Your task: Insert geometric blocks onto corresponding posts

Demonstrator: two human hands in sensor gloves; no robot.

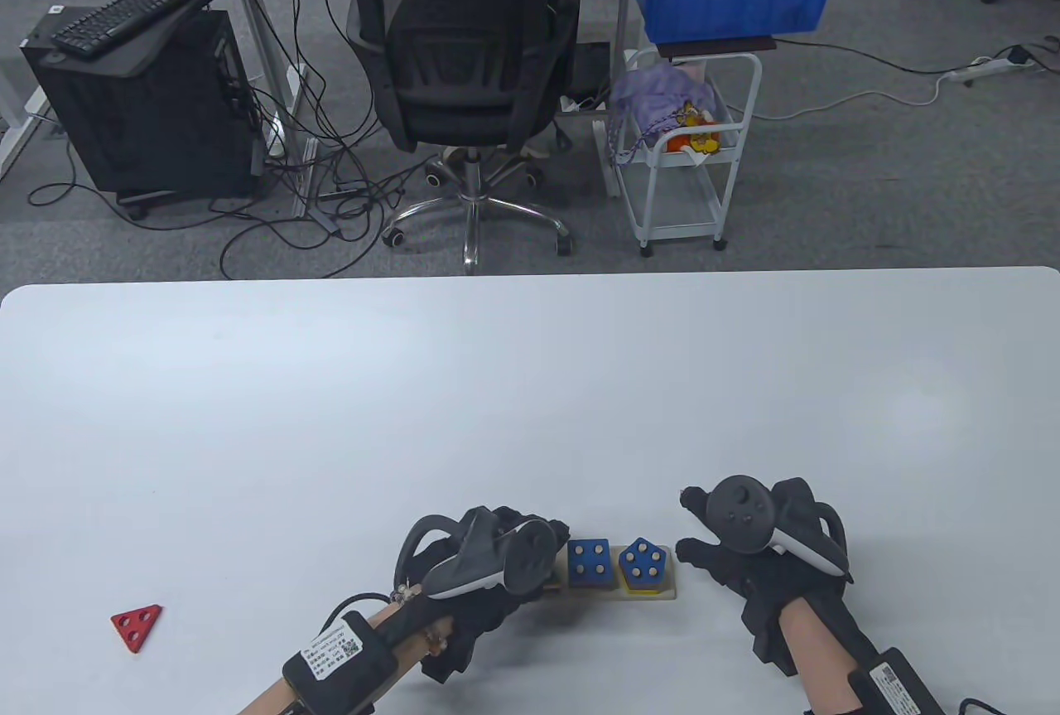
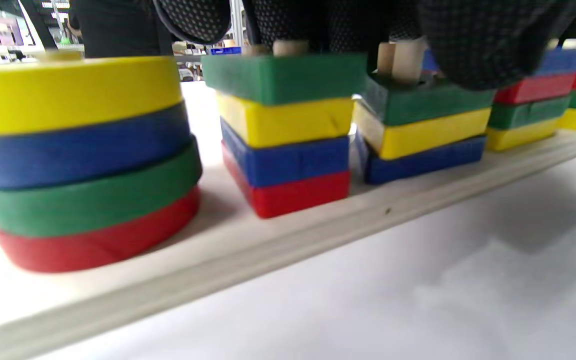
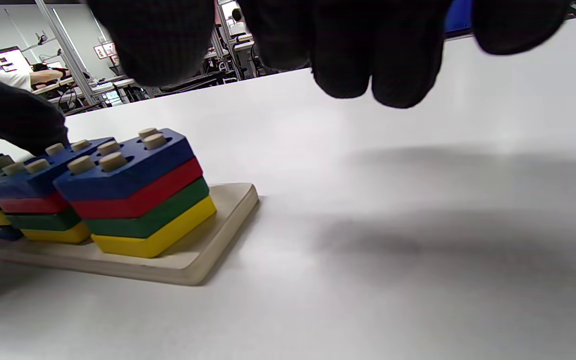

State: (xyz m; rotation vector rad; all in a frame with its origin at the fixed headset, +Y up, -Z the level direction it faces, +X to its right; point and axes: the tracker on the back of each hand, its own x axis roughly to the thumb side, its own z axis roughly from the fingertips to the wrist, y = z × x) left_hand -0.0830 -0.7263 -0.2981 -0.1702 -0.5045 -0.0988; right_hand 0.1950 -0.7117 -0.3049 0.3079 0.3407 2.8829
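A wooden base (image 1: 658,592) with posts lies near the table's front edge. My left hand (image 1: 542,549) covers its left part. In the left wrist view its fingers (image 2: 463,55) hold a green triangular block (image 2: 418,102) on top of a yellow and a blue one, with the posts sticking up through it. A round stack (image 2: 83,160) and a rectangular stack (image 2: 288,135) stand to the left of it. A blue square block (image 1: 590,562) and a blue pentagon block (image 1: 644,559) top the two right stacks. My right hand (image 1: 683,522) is empty, just right of the base. A red triangular block (image 1: 137,628) lies far left.
The table's front edge is close behind both hands. In the right wrist view the base's right end (image 3: 203,250) sits on bare white tabletop, with the fingers (image 3: 348,50) hanging above. An office chair, a white cart and a blue bin stand beyond the far edge.
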